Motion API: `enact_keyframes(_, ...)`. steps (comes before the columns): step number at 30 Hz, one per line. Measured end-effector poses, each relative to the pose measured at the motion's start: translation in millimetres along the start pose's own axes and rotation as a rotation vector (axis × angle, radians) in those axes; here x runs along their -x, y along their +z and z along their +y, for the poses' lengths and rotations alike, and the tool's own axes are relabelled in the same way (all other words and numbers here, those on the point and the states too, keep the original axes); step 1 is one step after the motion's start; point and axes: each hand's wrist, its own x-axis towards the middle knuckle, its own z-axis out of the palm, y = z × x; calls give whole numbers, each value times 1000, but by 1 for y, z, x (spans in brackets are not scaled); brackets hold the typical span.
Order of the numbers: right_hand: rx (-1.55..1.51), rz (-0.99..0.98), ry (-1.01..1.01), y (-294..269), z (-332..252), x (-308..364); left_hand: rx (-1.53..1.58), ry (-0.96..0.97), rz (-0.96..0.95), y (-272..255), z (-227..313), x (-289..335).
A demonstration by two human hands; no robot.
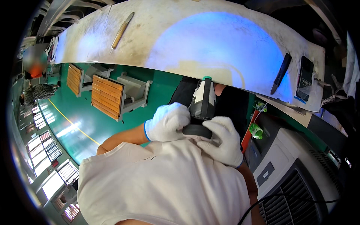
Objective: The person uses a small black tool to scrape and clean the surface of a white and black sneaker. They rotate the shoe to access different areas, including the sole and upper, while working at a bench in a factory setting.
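I hold what looks like a shoe [203,99] close to my chest, its long axis pointing away from me. It is white and black, with a teal tip at the far end and a dark rounded part nearest me. My left hand [168,122], in a white glove with a blue cuff, is closed against its left side. On the other side my right hand [223,140], gloved in white too, curls its fingers and thumb around the near end. The gloves hide part of the shoe.
A long stained worktable [150,41] stretches ahead under bluish light. On it lie a wooden-handled knife [122,32], a black-handled knife [281,73] and a dark phone [305,77]. Wooden-topped stools [107,95] stand at left. A large grey air cooler [279,161] is close by on my right.
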Motion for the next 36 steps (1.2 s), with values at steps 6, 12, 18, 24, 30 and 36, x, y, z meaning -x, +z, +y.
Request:
enact_keyframes(6,-17,127,-31,19,9,-11,157,-193,-110,-15,-3,-16)
enact_keyframes(12,104,86,-179,20,11,-20,164,-262,-30,-16,10,-21)
enact_keyframes(18,29,125,-155,21,14,-35,304,-396,-49,-22,9,-32)
enact_keyframes(24,-92,182,-62,18,8,-56,398,-543,-86,-22,-1,-46)
enact_keyframes(30,-99,183,20,14,4,-58,414,-572,-112,-18,-3,-41)
enact_keyframes(36,-166,225,316,18,-7,-43,433,-795,-102,-21,6,-40)
